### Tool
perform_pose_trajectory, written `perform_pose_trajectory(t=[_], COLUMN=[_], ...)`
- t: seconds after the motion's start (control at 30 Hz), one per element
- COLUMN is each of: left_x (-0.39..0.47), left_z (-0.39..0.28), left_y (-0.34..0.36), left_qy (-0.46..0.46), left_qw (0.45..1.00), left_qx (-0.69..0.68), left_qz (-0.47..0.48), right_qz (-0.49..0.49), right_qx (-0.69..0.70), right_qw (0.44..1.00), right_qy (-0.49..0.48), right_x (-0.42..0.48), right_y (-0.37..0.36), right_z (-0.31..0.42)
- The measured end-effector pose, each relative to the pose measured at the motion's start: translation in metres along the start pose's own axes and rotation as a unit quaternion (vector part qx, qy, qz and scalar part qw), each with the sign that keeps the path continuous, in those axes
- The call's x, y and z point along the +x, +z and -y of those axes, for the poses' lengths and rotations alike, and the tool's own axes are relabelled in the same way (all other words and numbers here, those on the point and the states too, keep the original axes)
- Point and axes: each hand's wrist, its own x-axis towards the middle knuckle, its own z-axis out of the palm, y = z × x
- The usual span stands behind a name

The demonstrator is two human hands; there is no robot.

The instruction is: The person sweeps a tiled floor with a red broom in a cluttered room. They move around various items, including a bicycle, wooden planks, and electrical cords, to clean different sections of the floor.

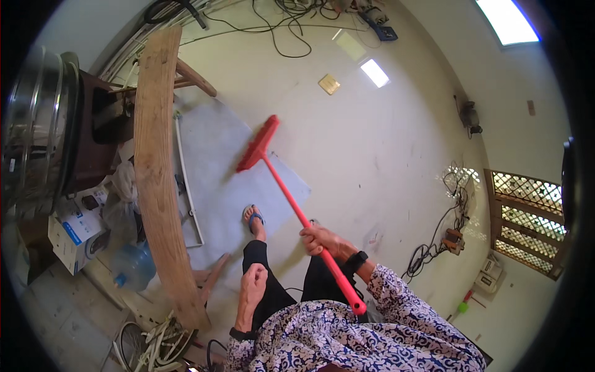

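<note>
My right hand (327, 242) is wrapped around the red handle of a broom (289, 195). The handle runs slantwise across in front of me, its butt end near my waist. At the far end, the red broom head (263, 142) with its red bristles is over the edge of a pale grey sheet (218, 153) on the floor; whether it touches is hard to tell. My left hand (254, 283) hangs by my left thigh, fingers curled in, nothing visible in it. My left foot, in a flip-flop (255, 218), stands on the sheet.
A long wooden bench (158, 153) stands at left, a white pipe (187, 181) beside it. Beyond are a carton (76, 232) and a blue water jug (135, 267). A yellowish square (329, 84) lies ahead on the floor. Cables (430, 249) lie at right, others (297, 28) at the far end.
</note>
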Motion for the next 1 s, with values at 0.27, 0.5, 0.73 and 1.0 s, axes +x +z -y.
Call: perform_pose_trajectory(t=[0.27,0.5,0.73,1.0], left_x=[-0.006,0.004,0.015,-0.017], left_z=[0.028,0.005,0.011,0.023], left_y=[-0.035,-0.054,-0.029,-0.012], left_qy=[-0.006,-0.032,0.038,-0.005], left_qw=[0.998,0.999,0.999,0.999], left_qx=[0.051,0.04,0.01,-0.003], left_qz=[-0.028,0.005,0.006,-0.052], right_qz=[0.198,0.073,-0.038,0.111], right_qx=[-0.117,-0.091,0.022,-0.17], right_qw=[0.965,0.969,0.999,0.979], right_qy=[-0.126,-0.216,-0.013,-0.007], right_x=[0.143,0.055,-0.024,-0.002], right_y=[0.066,0.009,-0.021,0.042], right_z=[0.077,0.056,-0.008,-0.063])
